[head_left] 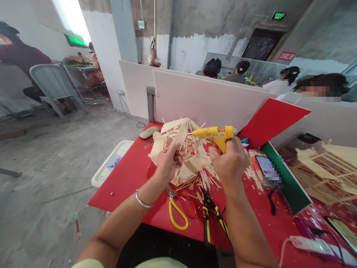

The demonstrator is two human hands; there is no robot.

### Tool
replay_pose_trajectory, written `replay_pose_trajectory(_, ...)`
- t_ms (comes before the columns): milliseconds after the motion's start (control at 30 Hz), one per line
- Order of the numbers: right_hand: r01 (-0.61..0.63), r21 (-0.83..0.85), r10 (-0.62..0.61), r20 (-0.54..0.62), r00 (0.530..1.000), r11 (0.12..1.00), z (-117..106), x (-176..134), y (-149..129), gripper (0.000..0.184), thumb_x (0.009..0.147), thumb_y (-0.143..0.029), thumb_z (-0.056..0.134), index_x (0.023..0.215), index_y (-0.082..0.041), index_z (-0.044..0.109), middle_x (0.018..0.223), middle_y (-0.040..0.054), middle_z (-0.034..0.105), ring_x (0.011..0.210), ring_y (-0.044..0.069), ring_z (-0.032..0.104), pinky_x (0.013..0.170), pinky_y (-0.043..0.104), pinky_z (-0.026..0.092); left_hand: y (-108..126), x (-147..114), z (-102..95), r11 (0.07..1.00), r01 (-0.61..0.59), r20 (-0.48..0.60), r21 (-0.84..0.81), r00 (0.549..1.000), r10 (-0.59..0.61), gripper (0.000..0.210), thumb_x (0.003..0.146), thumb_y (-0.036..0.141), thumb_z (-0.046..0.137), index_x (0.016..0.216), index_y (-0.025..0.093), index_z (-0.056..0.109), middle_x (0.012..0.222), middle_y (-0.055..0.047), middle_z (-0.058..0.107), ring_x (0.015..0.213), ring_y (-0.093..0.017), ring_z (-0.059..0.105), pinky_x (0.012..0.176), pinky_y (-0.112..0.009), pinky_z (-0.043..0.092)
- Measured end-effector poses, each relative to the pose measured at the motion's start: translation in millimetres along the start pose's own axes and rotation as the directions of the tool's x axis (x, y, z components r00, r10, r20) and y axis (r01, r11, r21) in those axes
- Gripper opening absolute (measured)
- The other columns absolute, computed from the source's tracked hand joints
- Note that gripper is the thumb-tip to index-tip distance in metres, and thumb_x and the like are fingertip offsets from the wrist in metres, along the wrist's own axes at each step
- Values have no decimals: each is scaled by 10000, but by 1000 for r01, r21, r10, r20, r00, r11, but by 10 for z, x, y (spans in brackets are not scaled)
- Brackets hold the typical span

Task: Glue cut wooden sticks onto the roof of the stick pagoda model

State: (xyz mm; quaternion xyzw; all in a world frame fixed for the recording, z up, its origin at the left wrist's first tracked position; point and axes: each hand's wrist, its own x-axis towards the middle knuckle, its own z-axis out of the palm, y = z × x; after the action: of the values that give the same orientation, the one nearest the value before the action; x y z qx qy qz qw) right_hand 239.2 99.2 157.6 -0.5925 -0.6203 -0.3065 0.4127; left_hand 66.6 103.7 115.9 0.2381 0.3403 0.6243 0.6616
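Note:
My right hand is wrapped round the handle of a yellow hot glue gun. Its nozzle points left, close to the roof of a small model building made of thin wooden sticks. With thumb and fingers pinched, my left hand holds the lower ends of some wooden sticks on the roof's near side. Whether the nozzle touches the sticks I cannot tell. Scissors with one yellow and one red handle lie below my left hand. Black-and-yellow pliers lie beside them.
Loose sticks are scattered over the red table. A phone lies at right, near a green board. Another stick model stands beyond it. White partitions line the back, with several people behind. A white tub is at left.

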Motion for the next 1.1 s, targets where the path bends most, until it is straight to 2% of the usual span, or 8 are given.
replay_pose_trajectory(133, -6, 3, 6, 17, 1000, 1000, -17, -14, -16, 159, 776, -302, 597, 880, -181, 600, 825, 50, 623, 702, 177, 544, 542, 292, 290, 24, 3, -34, 999, 32, 7, 3, 999, -32, 325, 736, 426, 713, 758, 106, 661, 583, -16, 630, 391, -61, 485, 364, -196, 304)
replay_pose_trajectory(400, -20, 15, 19, 59, 998, 1000, -4, -29, -7, 197, 795, -298, 574, 927, -159, 621, 863, 74, 622, 739, 190, 540, 557, 305, 321, 40, 10, -100, 999, 39, 13, 9, 999, -39, 276, 706, 369, 758, 721, 115, 651, 593, -18, 633, 411, -59, 502, 396, -186, 356)
replay_pose_trajectory(700, -40, 23, 39, 60, 997, 999, 12, -47, -5, 218, 802, -313, 574, 955, -169, 630, 891, 76, 633, 763, 193, 555, 572, 298, 338, 49, -12, -91, 999, 5, 38, 40, 999, -7, 262, 666, 294, 811, 780, 99, 678, 614, -7, 627, 423, -51, 498, 382, -174, 310)
replay_pose_trajectory(833, -43, 15, 42, 67, 997, 999, 2, -43, -17, 224, 793, -306, 583, 962, -166, 632, 903, 78, 643, 764, 195, 565, 574, 302, 337, 51, -18, -71, 999, -9, 24, 51, 1000, 8, 266, 619, 264, 834, 742, 101, 663, 607, -9, 625, 423, -57, 499, 368, -179, 284)
replay_pose_trajectory(1100, -62, 8, 61, 47, 997, 998, 4, -36, -7, 204, 797, -313, 571, 934, -172, 624, 875, 75, 634, 764, 199, 567, 582, 299, 344, 57, -19, -66, 998, -25, 29, 65, 999, 23, 262, 620, 271, 831, 692, 110, 638, 607, -10, 623, 419, -60, 501, 365, -186, 286)
